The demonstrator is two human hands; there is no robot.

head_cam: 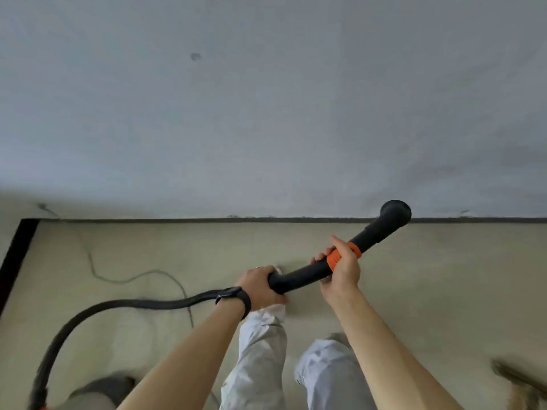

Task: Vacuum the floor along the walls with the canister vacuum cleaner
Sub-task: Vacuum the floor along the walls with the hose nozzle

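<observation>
A curved black vacuum handle tube (305, 272) with an orange collar (337, 257) runs up to the right, its round open end (396, 212) lifted in front of the dark baseboard strip (207, 220). My left hand (260, 287), a dark watch on its wrist, grips the tube's lower end. My right hand (340, 272) grips it at the orange collar. The black hose (118, 304) curves left and down to the grey canister (97, 390) at the bottom left, which is partly cut off.
A pale grey wall (266, 99) fills the upper view, meeting the beige floor (444, 276) at the baseboard. A thin power cord (142, 275) loops on the floor at left. My legs in light trousers (260, 350) stand below. A blurred brown object (518, 380) lies at bottom right.
</observation>
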